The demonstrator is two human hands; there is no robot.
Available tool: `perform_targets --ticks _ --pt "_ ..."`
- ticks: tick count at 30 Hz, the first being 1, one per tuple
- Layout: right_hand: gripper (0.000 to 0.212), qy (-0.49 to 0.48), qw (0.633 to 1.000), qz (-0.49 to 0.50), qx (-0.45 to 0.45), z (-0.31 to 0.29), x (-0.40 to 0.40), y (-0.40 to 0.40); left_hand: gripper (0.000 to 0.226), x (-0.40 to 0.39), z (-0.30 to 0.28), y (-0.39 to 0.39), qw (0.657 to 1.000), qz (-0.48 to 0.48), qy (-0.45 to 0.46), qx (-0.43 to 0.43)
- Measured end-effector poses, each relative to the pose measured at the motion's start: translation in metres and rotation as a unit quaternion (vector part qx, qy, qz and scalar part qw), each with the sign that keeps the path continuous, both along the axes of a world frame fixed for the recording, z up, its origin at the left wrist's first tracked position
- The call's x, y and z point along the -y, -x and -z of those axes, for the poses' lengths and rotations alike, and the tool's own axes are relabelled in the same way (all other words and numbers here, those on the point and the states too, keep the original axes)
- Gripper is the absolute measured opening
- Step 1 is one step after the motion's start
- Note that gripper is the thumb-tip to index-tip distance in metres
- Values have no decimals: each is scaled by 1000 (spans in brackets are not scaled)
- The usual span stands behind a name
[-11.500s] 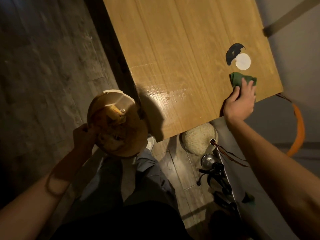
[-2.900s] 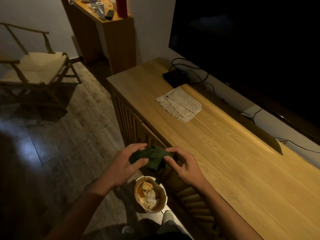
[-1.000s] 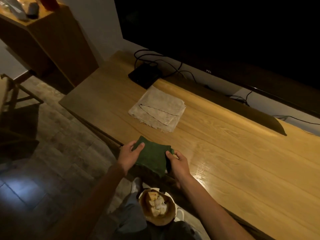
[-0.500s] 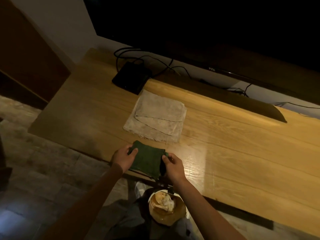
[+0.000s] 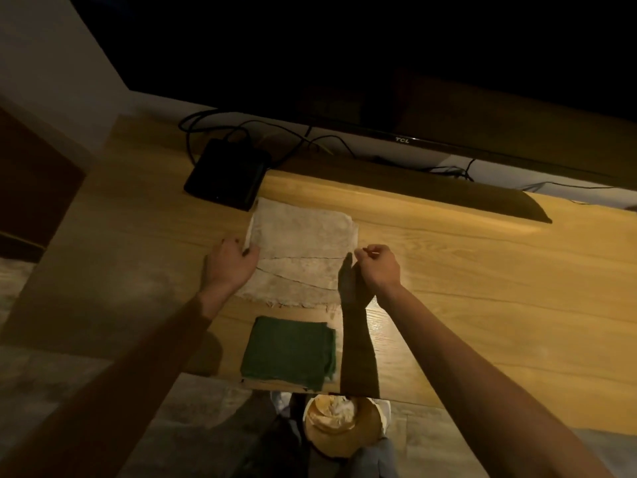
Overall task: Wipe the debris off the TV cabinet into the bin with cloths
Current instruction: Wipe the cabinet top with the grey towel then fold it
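1. The TV cabinet top (image 5: 465, 270) serves as my bench; pale wood, lit from the right, dim toward the left end.
2. My left hand (image 5: 231, 263) is on the left edge of the beige cloth (image 5: 303, 250). Fingers curl onto the cloth's edge, thumb on its upper face; it appears to be pinching that edge.
3. My right hand (image 5: 377, 267) is at the right edge of the same cloth. Fingers are drawn together, thumb against forefinger, seemingly nipping the cloth's right margin; the contact itself is too small to confirm.
4. The beige cloth lies flat, folded in layers, in the middle of the bench depth. Its far left corner is just beside a black box (image 5: 225, 174) with cables (image 5: 275, 132) running out behind it.
5. The green cloth (image 5: 289, 351) lies folded flat at the near edge of the bench, just nearer than the beige cloth and not touching it. Neither hand is on it.
6. The bin (image 5: 341, 426) stands on the floor directly below the near edge, slightly right of the green cloth; light crumpled debris is visible inside.
7. The television's (image 5: 379, 63) dark screen fills the far side; its lower bezel runs above the bench.
8. No loose debris can be made out on the bench surface in this light.
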State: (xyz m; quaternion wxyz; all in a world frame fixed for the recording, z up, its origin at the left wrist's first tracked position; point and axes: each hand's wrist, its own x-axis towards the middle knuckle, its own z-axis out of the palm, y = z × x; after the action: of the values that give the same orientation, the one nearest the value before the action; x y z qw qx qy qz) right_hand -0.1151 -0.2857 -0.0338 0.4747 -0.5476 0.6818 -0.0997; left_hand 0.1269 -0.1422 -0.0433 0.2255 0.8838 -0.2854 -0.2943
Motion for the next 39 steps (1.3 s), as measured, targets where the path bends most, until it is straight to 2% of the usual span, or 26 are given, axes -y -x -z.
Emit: perform_targets --ticks 3,6,8,10,13,18,19,22,25,31,36,39 --pt "51 -23 1000 14 15 4 12 -22 64 24 5 -9 999 -19 -11 -36" --pt "63 -55 998 24 12 9 15 -39 36 39 7 -12 995 -48 2 -93" --pt "58 -76 996 42 25 14 14 -46 35 44 8 -14 990 -55 0 -127" --pt "42 -99 992 60 53 16 13 -49 35 48 9 -15 986 -61 3 -153" --pt "29 -153 977 78 127 12 10 -47 22 51 5 -10 976 -60 20 -207" --pt "10 -108 969 43 219 -5 3 -22 35 51 -25 9 954 -37 96 -283" --pt "9 -108 962 34 247 -10 0 -14 36 49 -32 14 948 -30 113 -297" --pt "26 -92 949 19 300 -25 -6 17 36 44 -54 36 928 -9 150 -341" --pt "27 -71 942 32 327 -44 -14 54 35 39 -72 66 913 1 160 -374" --pt "33 -28 949 43 312 -70 -34 149 34 27 -87 153 888 11 137 -438" --pt "46 -2 961 96 258 -72 -57 238 35 11 -80 231 843 22 114 -524" --pt "45 20 975 119 186 -66 -69 282 37 5 -64 272 840 23 80 -536"
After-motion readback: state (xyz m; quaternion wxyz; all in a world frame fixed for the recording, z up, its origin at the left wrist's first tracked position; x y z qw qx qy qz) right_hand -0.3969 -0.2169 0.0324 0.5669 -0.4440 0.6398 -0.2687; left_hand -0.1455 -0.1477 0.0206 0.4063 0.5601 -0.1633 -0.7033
